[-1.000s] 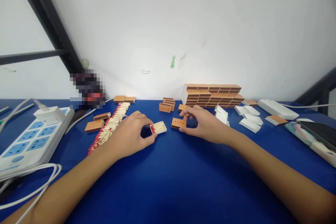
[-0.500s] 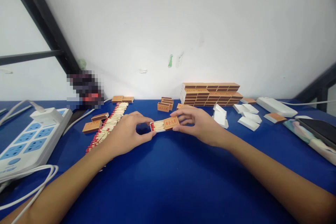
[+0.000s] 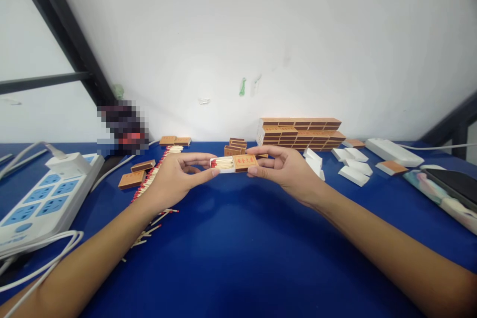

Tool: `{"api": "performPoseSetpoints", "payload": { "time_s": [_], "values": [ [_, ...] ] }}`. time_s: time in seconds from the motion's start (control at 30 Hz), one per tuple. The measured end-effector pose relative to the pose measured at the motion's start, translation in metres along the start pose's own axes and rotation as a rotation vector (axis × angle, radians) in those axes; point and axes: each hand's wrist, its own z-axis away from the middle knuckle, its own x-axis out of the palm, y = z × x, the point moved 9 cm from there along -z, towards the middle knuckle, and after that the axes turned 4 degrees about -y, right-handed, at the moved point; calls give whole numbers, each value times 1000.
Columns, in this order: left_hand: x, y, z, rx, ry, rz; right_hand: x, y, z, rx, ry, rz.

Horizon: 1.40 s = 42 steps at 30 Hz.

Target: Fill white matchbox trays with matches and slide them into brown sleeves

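Above the blue table a half-open matchbox (image 3: 246, 162) is held level between my two hands. Its white inner tray (image 3: 222, 171), full of red-headed matches (image 3: 223, 163), sticks out of the orange sleeve towards the left. My left hand (image 3: 178, 179) pinches the tray's outer end between thumb and fingers. At the sleeve's right end, my right hand (image 3: 290, 171) grips with the thumb in front and the fingers behind. A long row of loose matches (image 3: 151, 175) lies behind my left hand and forearm, partly hidden by them. Some stray matches (image 3: 151, 232) lie nearer me.
Stacked matchboxes (image 3: 300, 135) stand against the wall. White empty trays (image 3: 354, 166) lie to the right, near a phone (image 3: 452, 184). Several matchboxes (image 3: 235, 148) stand behind my hands; others (image 3: 132, 179) lie left. A power strip (image 3: 48, 198) with white cables occupies the left side.
Both hands have raised the matchbox slightly away from me. More of the sleeve now covers the matches, and the stray matches by my left forearm have come into view.
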Motion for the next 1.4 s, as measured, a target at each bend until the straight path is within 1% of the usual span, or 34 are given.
{"api": "performPoseSetpoints", "payload": {
  "time_s": [0.13, 0.23, 0.3, 0.37, 0.5, 0.63, 0.77, 0.87, 1.03, 1.4],
  "values": [
    [0, -10, 0, -79, 27, 105, 1, -6, 2, -36, 41, 10],
    [0, -11, 0, -90, 37, 133, 2, -7, 3, -37, 54, 7],
    [0, -10, 0, -79, 25, 99, 2, -8, 4, -42, 68, 7],
    [-1, -7, 0, -50, 16, 16, 2, -10, 4, -57, 78, 4],
    [0, 4, 1, 40, -12, -147, 3, -11, 3, -81, 53, 2],
    [3, 11, 2, 107, -45, -155, 4, -6, 1, -72, 20, -7],
    [12, 16, 5, 170, -95, -189, 1, -5, 1, -73, 26, -4],
    [16, 17, 6, 181, -135, -220, 1, -5, 1, -72, 26, 1],
    [16, 17, 6, 167, -147, -244, 3, -5, 1, -70, 22, -7],
    [12, 17, 5, 120, -101, -278, 7, -2, 3, -32, -10, -15]
  ]
}}
